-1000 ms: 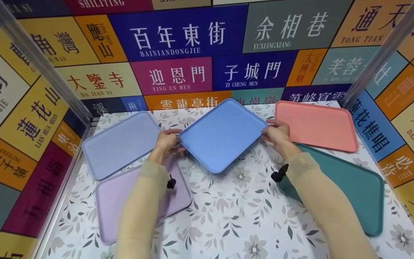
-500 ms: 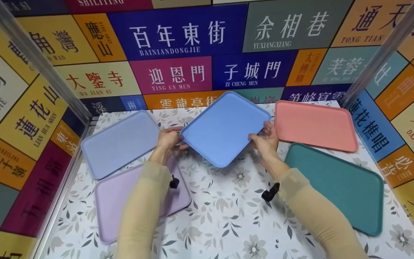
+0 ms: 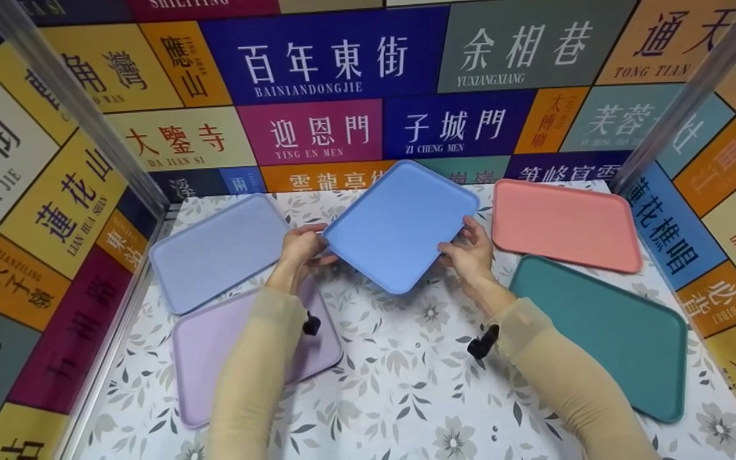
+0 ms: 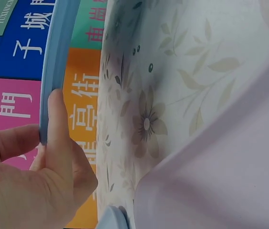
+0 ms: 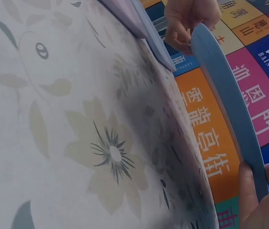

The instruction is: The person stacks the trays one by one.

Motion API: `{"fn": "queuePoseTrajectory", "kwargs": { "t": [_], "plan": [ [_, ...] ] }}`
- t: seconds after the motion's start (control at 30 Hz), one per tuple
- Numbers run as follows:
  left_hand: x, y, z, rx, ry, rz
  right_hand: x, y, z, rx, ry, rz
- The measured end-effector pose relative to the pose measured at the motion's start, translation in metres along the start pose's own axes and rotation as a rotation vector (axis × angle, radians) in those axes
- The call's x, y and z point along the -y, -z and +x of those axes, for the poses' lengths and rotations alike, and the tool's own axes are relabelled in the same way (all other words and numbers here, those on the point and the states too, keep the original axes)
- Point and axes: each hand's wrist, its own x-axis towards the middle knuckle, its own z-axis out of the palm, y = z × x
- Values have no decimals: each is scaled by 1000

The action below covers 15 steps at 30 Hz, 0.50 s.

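Observation:
Held up off the table by both hands is a blue rectangular tray (image 3: 400, 223), turned with one corner toward me. At its left corner my left hand (image 3: 301, 250) pinches the rim; in the left wrist view the thumb and fingers (image 4: 58, 124) take the thin edge between them. My right hand (image 3: 472, 254) grips the near right edge, a finger and thumb on either side of the rim in the right wrist view. Shadow falls on the floral tabletop beneath the tray (image 5: 232, 105), seen edge-on there.
Left of the hands lie a pale blue tray (image 3: 221, 249) and a lilac tray (image 3: 214, 358), their edges close together. To the right are a coral tray (image 3: 566, 223) and a dark green tray (image 3: 611, 338). Sign-printed panels (image 3: 317, 57) enclose the floral tabletop (image 3: 406, 396).
The blue tray has risen slightly and shifted away from me. My right hand has moved from its right corner toward me along the near right edge. The other trays stay put.

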Motion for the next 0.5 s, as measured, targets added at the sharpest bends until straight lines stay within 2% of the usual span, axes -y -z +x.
{"fn": "queuePoseTrajectory", "kwargs": {
  "t": [0.13, 0.3, 0.5],
  "plan": [
    [-1, 1, 0, 57, 8, 24, 7, 9, 6, 19, -14, 5],
    [-6, 5, 3, 180, -11, 87, 19, 21, 14, 61, -21, 0],
    [-13, 9, 8, 348, -54, 134, 30, 37, 20, 191, -29, -66]
  ]
}}
